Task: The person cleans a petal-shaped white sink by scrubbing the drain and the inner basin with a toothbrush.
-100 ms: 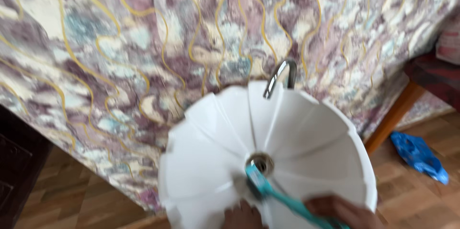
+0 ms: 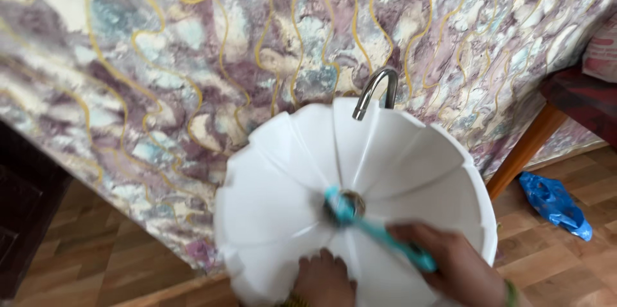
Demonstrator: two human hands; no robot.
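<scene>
Below, right hand (image 2: 457, 262) with teal brush (image 2: 376, 230) over white basin (image 2: 283, 172) drain.

a teal brush (image 2: 376, 231) lies slantwise in the lower middle of the frame, its handle running from the lower right up to the left. its head sits blurred over the dark round drain (image 2: 349, 205) at the bottom of a white fluted basin (image 2: 283, 178). the basin is round, ribbed like a shell, glossy, and fills the lower centre of the frame. the brush's lower end is gripped from the right.
</scene>
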